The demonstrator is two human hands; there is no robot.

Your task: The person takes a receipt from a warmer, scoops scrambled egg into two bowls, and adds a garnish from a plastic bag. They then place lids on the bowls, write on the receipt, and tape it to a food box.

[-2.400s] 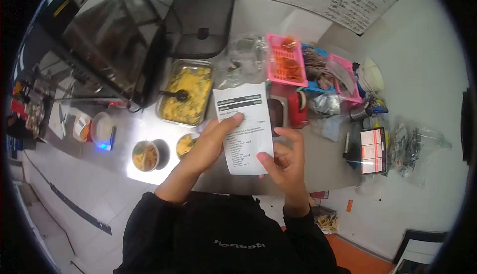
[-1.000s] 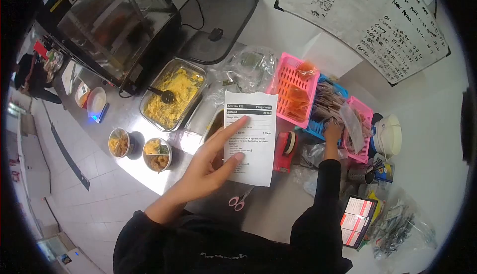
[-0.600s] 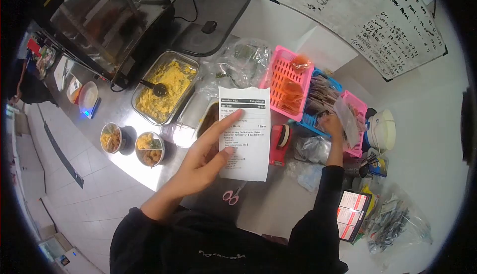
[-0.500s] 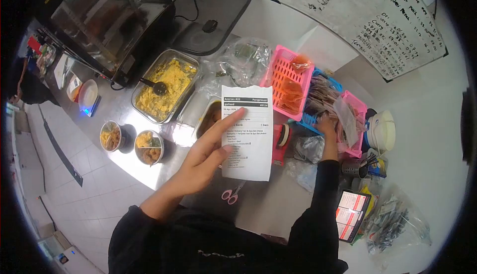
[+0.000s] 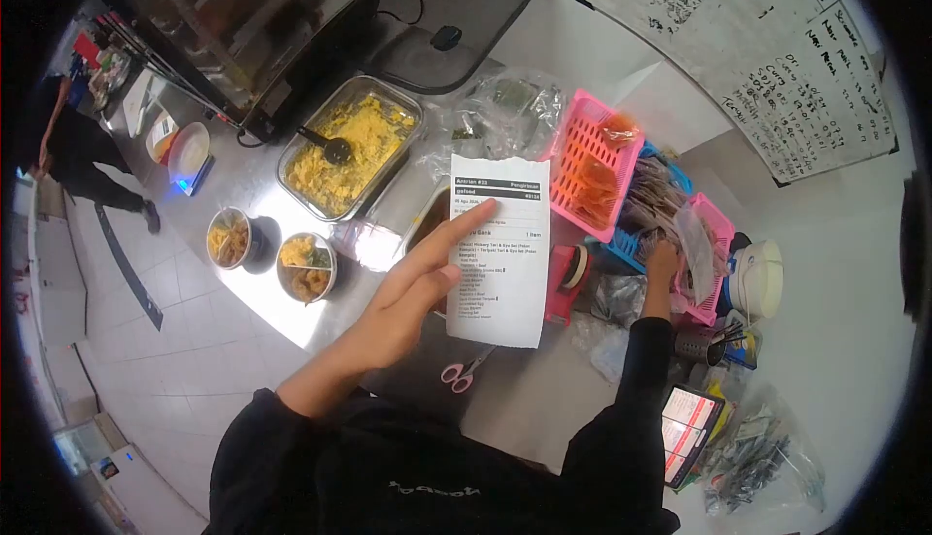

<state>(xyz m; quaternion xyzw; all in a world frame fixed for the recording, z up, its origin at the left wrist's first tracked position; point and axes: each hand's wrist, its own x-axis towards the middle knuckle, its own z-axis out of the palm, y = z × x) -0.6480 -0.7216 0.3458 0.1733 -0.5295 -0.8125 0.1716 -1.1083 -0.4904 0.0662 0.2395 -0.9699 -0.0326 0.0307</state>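
My left hand (image 5: 403,307) holds up a printed white receipt (image 5: 505,283) in front of me, the index finger and thumb lying across its face. Reaching to the right, my right hand (image 5: 663,261) is at the near side of a blue basket (image 5: 631,244) full of thin wrapped packets (image 5: 652,195); its fingertips are partly hidden among them. A pink basket (image 5: 582,137) with orange packets (image 5: 594,188) stands left of it, and another pink basket (image 5: 716,234) stands to its right. Pink-handled scissors (image 5: 464,375) lie below the receipt.
A glass tray (image 5: 403,137) of yellow egg with a black ladle (image 5: 335,150) is at the back left. Two filled bowls (image 5: 231,239) (image 5: 308,268) stand near the left edge. A red tape dispenser (image 5: 563,287) and a tablet (image 5: 691,428) are right. Another person (image 5: 83,156) stands far left.
The view has shifted slightly, so the counter items appear farther right. More of the other person shows at the left. My left hand still holds the receipt, and my right hand remains at the blue basket.
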